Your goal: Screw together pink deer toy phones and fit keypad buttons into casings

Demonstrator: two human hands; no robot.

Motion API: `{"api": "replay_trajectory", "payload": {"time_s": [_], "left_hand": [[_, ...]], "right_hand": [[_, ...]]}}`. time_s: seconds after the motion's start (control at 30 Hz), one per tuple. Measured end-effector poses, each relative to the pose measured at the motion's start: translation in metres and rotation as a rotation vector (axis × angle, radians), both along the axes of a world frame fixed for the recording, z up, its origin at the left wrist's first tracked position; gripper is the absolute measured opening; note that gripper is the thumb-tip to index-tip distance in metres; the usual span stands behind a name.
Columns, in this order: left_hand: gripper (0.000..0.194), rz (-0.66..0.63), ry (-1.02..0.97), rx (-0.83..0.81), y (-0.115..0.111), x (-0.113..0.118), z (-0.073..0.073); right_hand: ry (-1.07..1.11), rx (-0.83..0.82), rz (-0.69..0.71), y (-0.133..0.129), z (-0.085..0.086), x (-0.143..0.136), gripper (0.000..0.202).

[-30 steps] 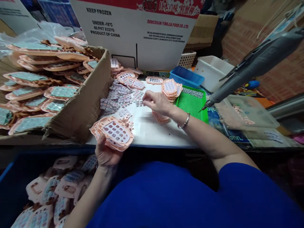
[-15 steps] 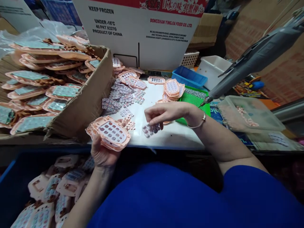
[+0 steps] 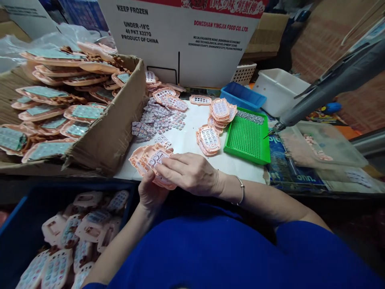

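My left hand (image 3: 153, 192) is wrapped round the lower edge of a small stack of peach plastic shells (image 3: 144, 158), with the thumb on its rim. Over the top shell lies my right hand (image 3: 192, 174), its fingers together and pressing a button pad (image 3: 158, 157) onto the shell's face; the fingers partly cover the pad. Loose button pads (image 3: 156, 120) are heaped on the white work surface (image 3: 192, 132) behind the hands. To their right sit two piles of peach shells, a nearer one (image 3: 208, 139) and a farther one (image 3: 221, 110).
A cardboard box (image 3: 120, 116) of shells stands at left, above a blue bin (image 3: 18, 212) of shells. At right are a green tray (image 3: 246, 138) holding small metal parts, a grey electric screwdriver (image 3: 300, 108), a blue tray (image 3: 243, 96) and a clear lidded container (image 3: 327, 144).
My right hand has moved left and down with the button pad onto the shell in my left hand. My left hand and its stack have shifted right. The nearer shell pile is now uncovered.
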State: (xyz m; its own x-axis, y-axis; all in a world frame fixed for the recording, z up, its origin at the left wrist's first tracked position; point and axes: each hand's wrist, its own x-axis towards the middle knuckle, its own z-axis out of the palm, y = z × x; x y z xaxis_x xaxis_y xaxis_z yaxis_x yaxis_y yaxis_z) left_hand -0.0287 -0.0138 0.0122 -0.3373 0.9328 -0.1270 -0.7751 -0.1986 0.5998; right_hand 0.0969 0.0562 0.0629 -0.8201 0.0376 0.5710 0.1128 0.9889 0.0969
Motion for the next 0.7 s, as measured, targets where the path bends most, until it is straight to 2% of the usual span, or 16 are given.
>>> {"api": "replay_trajectory", "payload": {"time_s": [0.13, 0.27, 0.4, 0.5, 0.53, 0.6, 0.7], "left_hand": [[0.075, -0.023, -0.01, 0.042, -0.003, -0.002, 0.0], [0.074, -0.038, 0.023, 0.01, -0.006, -0.003, -0.003], [0.088, -0.026, 0.035, -0.042, -0.01, -0.003, -0.006], [0.09, 0.035, 0.023, -0.064, -0.014, -0.007, -0.002], [0.089, 0.058, 0.018, -0.065, -0.016, -0.01, 0.0], [0.086, 0.082, 0.007, -0.061, -0.019, -0.019, 0.004], [0.085, 0.049, -0.018, -0.058, -0.022, -0.033, 0.005]], "right_hand": [[-0.017, 0.002, 0.063, 0.005, -0.001, 0.004, 0.024], [0.016, -0.103, 0.063, 0.003, -0.004, 0.002, 0.022], [0.087, -0.171, 0.09, -0.006, -0.012, -0.002, 0.026], [0.129, -0.285, 0.115, 0.0, -0.016, 0.001, 0.027], [0.149, -0.36, 0.077, 0.006, -0.017, 0.002, 0.027], [0.149, -0.511, -0.085, 0.022, -0.017, 0.003, 0.027], [-0.087, -0.616, -0.326, 0.043, -0.017, -0.004, 0.024]]}}
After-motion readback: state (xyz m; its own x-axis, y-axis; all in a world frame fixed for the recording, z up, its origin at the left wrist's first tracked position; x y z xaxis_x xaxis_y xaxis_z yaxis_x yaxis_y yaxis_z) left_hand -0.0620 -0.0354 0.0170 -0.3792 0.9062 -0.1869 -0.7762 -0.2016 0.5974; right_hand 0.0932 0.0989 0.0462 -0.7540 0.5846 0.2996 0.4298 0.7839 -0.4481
